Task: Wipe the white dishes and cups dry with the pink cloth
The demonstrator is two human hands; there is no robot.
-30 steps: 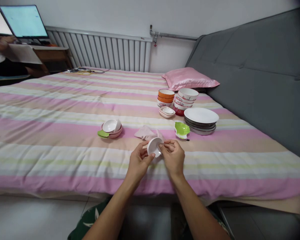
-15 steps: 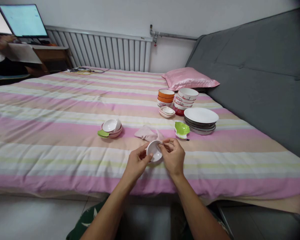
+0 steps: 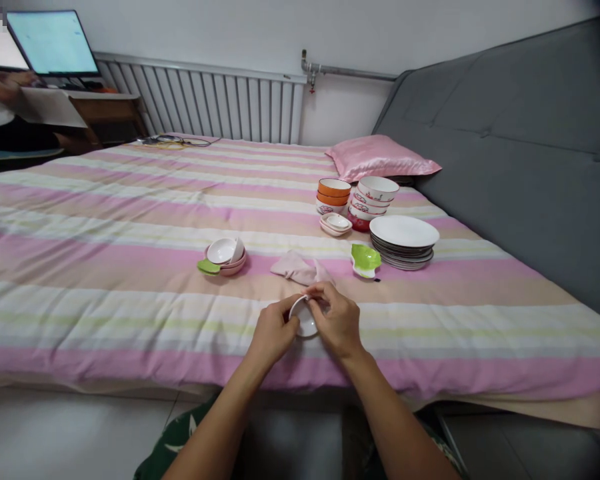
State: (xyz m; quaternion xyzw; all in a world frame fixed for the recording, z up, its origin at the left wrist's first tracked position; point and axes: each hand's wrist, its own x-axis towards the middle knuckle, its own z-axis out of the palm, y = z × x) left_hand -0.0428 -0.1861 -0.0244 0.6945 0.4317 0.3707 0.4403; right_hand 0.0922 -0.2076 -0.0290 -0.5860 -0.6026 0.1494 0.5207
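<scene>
The bowl (image 3: 306, 324) has shifted toward you, over the bed (image 3: 130, 327); your left hand (image 3: 274, 331) and right hand (image 3: 339, 325) grip its rim, fingers closed. Step appears to be working round the rim; next move calls for a steady left pinch.

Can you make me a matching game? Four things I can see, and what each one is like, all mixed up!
Things:
1. pillow
2. cloth
3. plates
4. left hand

What it is like:
A. in a stack, white on top
B. holding a small white bowl
C. shiny pink, near the grey headboard
D. crumpled, on the striped bedspread

Right pairs:
1-C, 2-D, 3-A, 4-B
</scene>
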